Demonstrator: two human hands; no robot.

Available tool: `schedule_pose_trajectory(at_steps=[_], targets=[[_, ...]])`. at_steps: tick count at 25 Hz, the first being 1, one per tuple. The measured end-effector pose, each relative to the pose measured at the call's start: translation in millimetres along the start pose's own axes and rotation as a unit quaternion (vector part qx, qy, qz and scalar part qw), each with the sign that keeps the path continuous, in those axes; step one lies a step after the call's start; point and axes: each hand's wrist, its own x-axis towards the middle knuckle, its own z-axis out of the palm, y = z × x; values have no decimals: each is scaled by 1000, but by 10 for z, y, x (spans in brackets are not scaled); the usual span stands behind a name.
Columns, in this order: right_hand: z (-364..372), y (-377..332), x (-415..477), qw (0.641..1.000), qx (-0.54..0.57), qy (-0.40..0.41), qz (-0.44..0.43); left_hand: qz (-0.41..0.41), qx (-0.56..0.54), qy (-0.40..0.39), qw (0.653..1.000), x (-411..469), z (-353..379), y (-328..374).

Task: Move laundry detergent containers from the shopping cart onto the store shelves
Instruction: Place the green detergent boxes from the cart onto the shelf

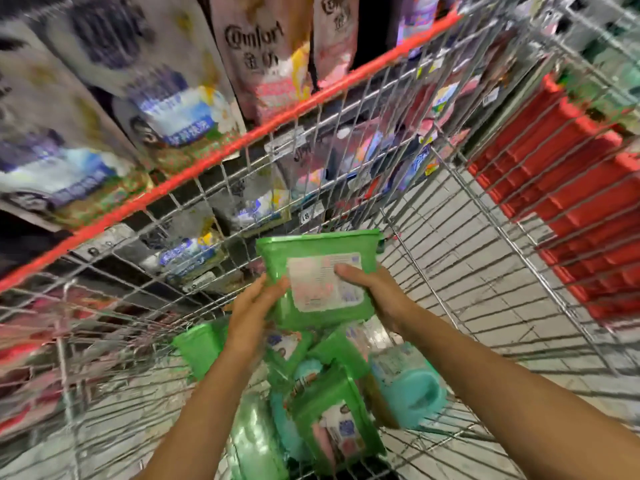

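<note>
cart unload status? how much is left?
Done: cannot tell; only blurred pouches show beyond the cart. In hand: the left hand and right hand hold one green rectangular plastic detergent tub above the wire shopping cart. Left: at least two more green tubs and a teal plastic jug lie inside.

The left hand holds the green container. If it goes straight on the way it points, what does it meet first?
Most likely the wire side of the cart, just beyond the green container that the left hand grips. The shelf pouches stand behind the wire. Depth is unclear.
</note>
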Motion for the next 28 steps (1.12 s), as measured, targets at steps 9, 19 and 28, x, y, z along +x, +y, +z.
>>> schedule_pose_trajectory(at_steps=[9, 19, 28], targets=[[958, -490, -932, 953, -173, 199, -148, 162, 207, 77, 962, -1055, 74, 414], [1316, -542, -1902, 951, -115, -55, -283, 128, -221, -70, 964, -1570, -351, 876], [1317, -699, -1810, 979, -41, -100, -172, 104, -353, -95, 925, -2118, -400, 827]])
